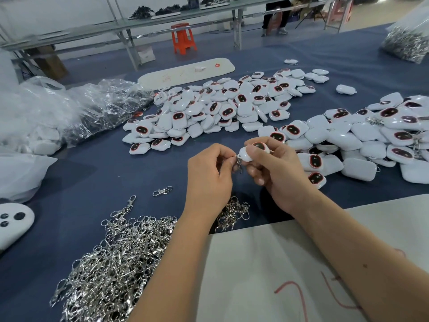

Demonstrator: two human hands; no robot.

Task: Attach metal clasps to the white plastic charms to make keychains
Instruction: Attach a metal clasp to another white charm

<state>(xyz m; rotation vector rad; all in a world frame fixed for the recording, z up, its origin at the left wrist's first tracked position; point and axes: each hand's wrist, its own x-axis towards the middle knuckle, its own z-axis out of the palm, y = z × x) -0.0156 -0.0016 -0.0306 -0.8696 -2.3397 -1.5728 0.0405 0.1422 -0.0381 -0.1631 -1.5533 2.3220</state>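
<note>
Clasps (120, 259) lie heaped nearest on the blue cloth, and above them the left hand (209, 175) pinches one metal clasp (239, 162) at the corner of a white charm (251, 153) gripped in the curled fingers of the right hand (274, 168). Judging by this, attachment is under way; next, the clasp must hook fully through the charm's loop, then the piece joins the charm piles (216, 110) beyond.

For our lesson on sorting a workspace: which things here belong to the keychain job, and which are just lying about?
Job:
- white plastic charm in right hand
- silver metal clasp in left hand
- heap of silver clasps
- piles of white charms

Lying about:
- orange plastic stool
- crumpled clear plastic bags
</note>
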